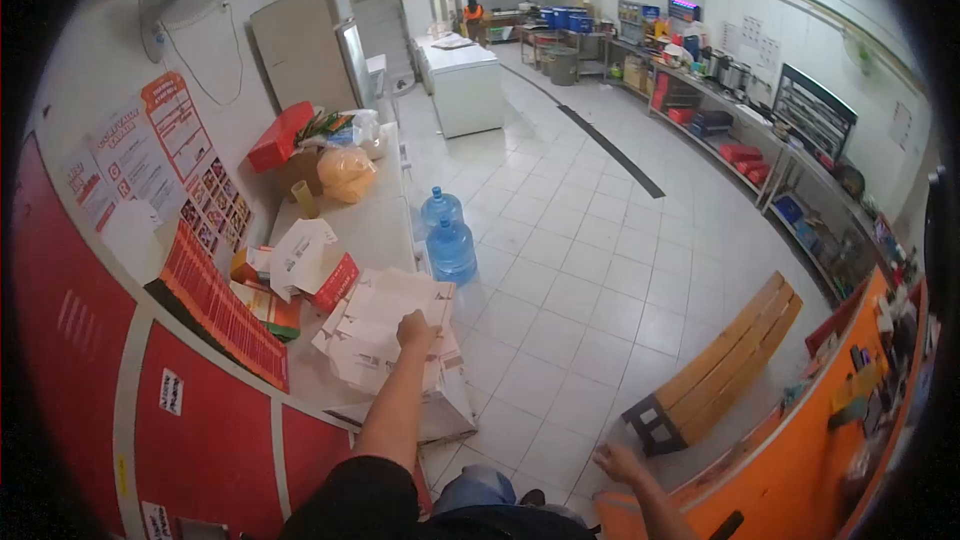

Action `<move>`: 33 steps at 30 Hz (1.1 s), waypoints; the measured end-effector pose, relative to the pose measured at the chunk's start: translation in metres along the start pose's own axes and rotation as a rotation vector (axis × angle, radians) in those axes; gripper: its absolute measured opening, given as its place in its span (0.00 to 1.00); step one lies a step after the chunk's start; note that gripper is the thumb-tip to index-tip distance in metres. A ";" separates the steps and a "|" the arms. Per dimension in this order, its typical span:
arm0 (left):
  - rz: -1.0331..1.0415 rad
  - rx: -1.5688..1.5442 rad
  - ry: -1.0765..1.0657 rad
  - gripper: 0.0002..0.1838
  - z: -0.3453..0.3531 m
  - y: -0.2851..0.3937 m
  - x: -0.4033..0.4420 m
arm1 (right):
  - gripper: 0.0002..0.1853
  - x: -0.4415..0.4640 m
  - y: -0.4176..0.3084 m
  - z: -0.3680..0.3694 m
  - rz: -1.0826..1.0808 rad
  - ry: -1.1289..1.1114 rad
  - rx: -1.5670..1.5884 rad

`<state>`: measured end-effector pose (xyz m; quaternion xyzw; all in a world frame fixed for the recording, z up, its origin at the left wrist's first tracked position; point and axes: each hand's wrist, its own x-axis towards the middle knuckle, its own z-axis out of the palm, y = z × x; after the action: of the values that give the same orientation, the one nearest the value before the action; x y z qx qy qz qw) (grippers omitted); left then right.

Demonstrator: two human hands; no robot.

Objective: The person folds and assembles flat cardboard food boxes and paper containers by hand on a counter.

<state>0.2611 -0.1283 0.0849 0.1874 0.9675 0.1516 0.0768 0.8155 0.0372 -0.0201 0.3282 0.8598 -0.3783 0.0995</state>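
Observation:
My left hand (417,332) is closed, its fingers curled in over flat white cardboard box blanks (375,305) on the counter at left. Whether it grips a cardboard edge cannot be made out. Another folded white box piece (302,252) with a red panel (334,283) lies just beyond the blanks. Low on the right, my right hand (622,463) is held over the floor with its fingers curled and nothing visible in it. Closest to this hand is a wooden slatted bench (725,365) with a dark end.
A row of red-edged flat boxes (220,305) stands along the counter's left side. Blue water bottles (452,250) are on the floor beside the counter. An orange partition (800,460) borders the right. A person in an orange top (473,13) is far back.

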 end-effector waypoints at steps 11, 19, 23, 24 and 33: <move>0.023 -0.360 0.277 0.12 -0.048 -0.065 0.057 | 0.15 0.251 -0.286 -0.116 -0.397 -0.022 0.262; 0.103 -1.464 0.191 0.13 -0.176 0.035 0.035 | 0.16 0.281 -0.498 -0.162 -1.532 0.106 0.181; -0.095 -1.987 0.233 0.12 -0.195 0.059 0.061 | 0.17 0.329 -0.531 -0.164 -1.593 0.206 0.148; -0.132 -2.072 0.256 0.13 -0.201 0.060 0.067 | 0.17 0.338 -0.539 -0.170 -1.589 0.215 0.215; -0.029 -1.768 0.493 0.21 -0.180 0.055 0.075 | 0.12 0.367 -0.576 -0.200 -1.672 0.127 0.123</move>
<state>0.1742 -0.0990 0.2655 0.0108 0.4905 0.8713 -0.0145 0.1815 0.0732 0.3022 -0.3913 0.8016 -0.3547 -0.2802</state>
